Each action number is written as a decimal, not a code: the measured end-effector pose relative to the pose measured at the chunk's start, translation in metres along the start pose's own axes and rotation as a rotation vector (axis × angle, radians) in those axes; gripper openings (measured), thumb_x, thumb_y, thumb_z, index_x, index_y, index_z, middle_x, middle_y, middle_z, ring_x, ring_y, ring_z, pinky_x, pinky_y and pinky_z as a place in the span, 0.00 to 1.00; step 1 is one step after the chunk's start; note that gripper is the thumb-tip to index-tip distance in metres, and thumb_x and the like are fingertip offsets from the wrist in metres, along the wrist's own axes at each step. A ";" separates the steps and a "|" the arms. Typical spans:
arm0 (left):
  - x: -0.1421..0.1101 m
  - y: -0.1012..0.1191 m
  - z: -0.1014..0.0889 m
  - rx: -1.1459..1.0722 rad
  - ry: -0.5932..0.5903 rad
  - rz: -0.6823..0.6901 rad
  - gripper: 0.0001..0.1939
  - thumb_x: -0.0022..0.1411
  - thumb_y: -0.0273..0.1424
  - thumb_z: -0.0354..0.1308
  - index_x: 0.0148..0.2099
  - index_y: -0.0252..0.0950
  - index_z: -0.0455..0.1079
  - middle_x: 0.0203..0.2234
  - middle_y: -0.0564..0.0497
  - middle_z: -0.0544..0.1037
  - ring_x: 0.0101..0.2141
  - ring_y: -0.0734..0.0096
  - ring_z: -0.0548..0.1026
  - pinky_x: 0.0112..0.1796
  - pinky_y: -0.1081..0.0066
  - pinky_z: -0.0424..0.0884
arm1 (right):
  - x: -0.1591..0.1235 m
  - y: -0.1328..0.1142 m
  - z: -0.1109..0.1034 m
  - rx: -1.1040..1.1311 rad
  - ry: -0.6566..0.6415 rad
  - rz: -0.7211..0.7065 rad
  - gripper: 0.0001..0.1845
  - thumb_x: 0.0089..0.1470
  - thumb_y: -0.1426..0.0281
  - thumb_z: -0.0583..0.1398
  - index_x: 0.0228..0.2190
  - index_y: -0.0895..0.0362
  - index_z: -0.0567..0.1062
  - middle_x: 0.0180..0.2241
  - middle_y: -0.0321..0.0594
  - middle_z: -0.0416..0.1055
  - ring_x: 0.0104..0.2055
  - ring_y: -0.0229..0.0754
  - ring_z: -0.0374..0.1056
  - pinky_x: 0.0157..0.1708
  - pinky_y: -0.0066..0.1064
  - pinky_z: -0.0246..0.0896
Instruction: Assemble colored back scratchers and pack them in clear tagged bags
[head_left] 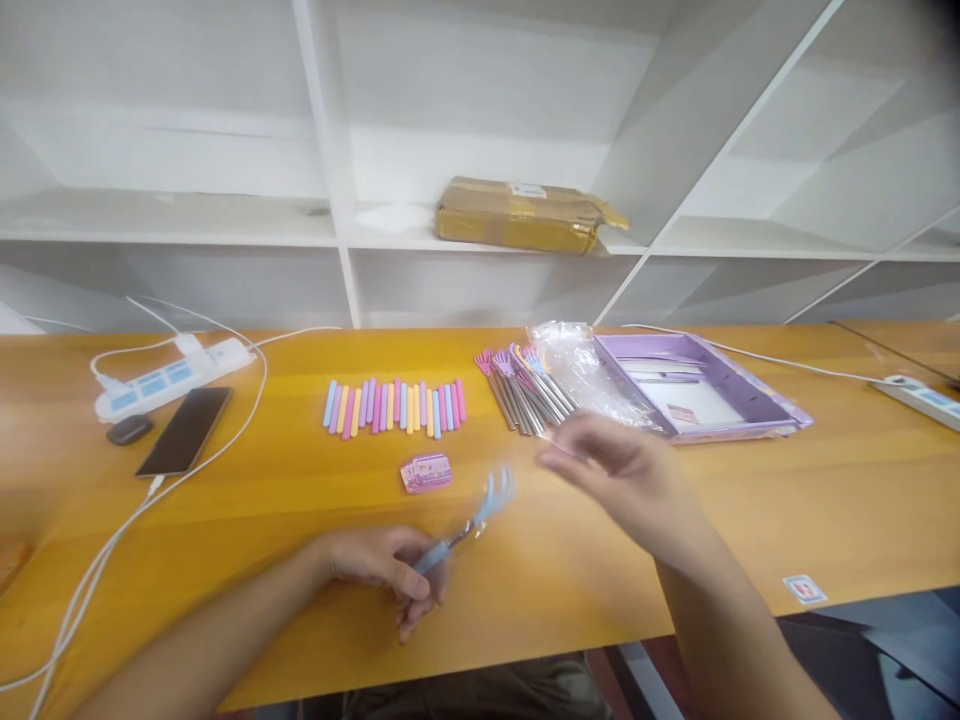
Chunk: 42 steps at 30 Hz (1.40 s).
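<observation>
My left hand [401,575] is closed round the light-blue handle of a small back scratcher [491,497], whose blue claw-shaped head tilts up to the right. A short metal section joins handle and head, smeared by motion. My right hand [615,470] hangs to the right with thumb and fingers pinched; whether anything is between them is too blurred to tell. Just beyond it lies a pile of metal rods [525,395] with pink, purple, orange and blue claw heads. Several pastel handle tubes [395,408] form a row at the middle. Nearer me sits a small stack of pink cards [426,472].
A clear plastic bag [577,360] lies against an open purple box [739,433]. At left are a power strip [176,378], a phone [184,430] and white cables. A sticker [804,589] is near the front edge. A taped parcel [517,215] rests on the shelf.
</observation>
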<state>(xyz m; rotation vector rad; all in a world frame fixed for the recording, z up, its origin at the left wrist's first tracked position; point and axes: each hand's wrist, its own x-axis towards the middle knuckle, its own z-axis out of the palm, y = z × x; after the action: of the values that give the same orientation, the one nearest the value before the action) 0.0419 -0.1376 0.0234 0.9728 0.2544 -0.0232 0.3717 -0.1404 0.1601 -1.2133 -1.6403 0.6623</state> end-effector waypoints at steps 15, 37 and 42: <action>0.000 0.009 0.005 0.202 0.129 -0.142 0.27 0.57 0.55 0.74 0.40 0.39 0.72 0.26 0.56 0.69 0.24 0.75 0.65 0.23 0.74 0.62 | 0.071 0.085 -0.029 0.048 0.673 0.069 0.20 0.64 0.52 0.66 0.49 0.51 0.74 0.33 0.36 0.74 0.26 0.37 0.65 0.29 0.31 0.63; 0.001 0.011 0.007 0.654 0.443 0.169 0.20 0.80 0.50 0.49 0.50 0.39 0.70 0.29 0.56 0.66 0.27 0.74 0.63 0.30 0.73 0.59 | -0.045 0.075 0.070 0.213 -0.578 0.243 0.22 0.62 0.51 0.67 0.47 0.54 0.74 0.36 0.37 0.72 0.35 0.41 0.67 0.37 0.31 0.66; 0.021 -0.013 0.023 1.723 0.728 0.389 0.20 0.83 0.37 0.43 0.40 0.37 0.69 0.29 0.51 0.74 0.29 0.67 0.72 0.28 0.67 0.62 | -0.103 0.052 0.124 0.374 -0.450 0.357 0.33 0.68 0.41 0.56 0.25 0.55 0.73 0.23 0.34 0.65 0.30 0.40 0.64 0.36 0.32 0.67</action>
<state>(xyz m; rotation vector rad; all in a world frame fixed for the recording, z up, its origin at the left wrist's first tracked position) 0.0649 -0.1625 0.0205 2.7312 0.7494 0.5664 0.2853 -0.2033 0.0292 -1.1374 -1.5606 1.4847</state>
